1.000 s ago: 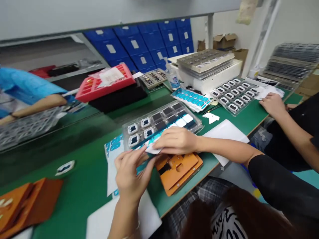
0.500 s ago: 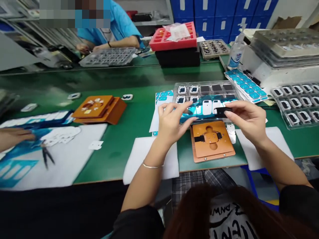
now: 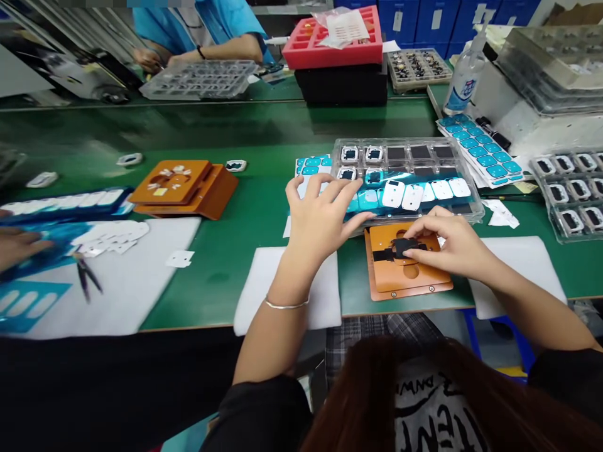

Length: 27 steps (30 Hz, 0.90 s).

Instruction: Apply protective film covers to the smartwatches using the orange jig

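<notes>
One clear plastic compartment tray; one orange square fixture; one blue film strip over the tray, five white rounded plates showing; one clear pump bottle, label illegible; one left hand, fingers spread beside the strip, contact unclear; one right hand pinching one small black square piece at the fixture.

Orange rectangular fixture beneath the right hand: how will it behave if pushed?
The orange rectangular fixture would probably slide rather than tip, lying broad and low on the green tabletop. Its straight edges and visible screws suggest it would feel stiff.
</notes>
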Available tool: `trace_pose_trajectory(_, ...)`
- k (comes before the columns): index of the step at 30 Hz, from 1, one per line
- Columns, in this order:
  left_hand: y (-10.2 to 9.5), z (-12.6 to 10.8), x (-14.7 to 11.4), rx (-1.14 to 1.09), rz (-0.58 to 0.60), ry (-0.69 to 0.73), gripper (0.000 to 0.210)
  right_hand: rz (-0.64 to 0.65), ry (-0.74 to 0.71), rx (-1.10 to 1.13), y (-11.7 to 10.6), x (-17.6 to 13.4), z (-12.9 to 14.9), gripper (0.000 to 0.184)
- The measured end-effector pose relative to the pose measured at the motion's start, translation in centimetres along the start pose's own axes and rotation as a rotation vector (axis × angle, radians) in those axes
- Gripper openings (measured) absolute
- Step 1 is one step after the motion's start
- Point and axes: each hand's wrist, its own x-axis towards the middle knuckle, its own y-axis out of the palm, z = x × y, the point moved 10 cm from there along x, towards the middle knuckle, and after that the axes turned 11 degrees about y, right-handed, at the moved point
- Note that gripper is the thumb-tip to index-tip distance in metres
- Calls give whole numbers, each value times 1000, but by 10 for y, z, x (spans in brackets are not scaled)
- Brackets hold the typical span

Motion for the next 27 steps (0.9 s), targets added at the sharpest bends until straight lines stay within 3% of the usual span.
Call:
trace_pose_trajectory(7,5,1,-2,-3,21,-5,48,90,-130,-64,6,1,8,5)
trace_pose_trajectory(10,7,2,-2,-27,22,-10,46,125,-115,-56,9,1,4,6)
trace_pose_trajectory(18,6,-5,1,-64,56,18,45,75,-72,-22,7,5,-2,11)
trace_pose_trajectory(22,-8,-24,8,-137,-6,174,30,44,-133,-10,6,2,9,8)
trace_pose_trajectory(24,-14,-44,10,-255,-29,296,21,-14,-169,30,-3,2,14,11)
trace_pose_trajectory(27,-14,-78,9,-421,7,469,22,-115,-152,122,-25,12,7,12)
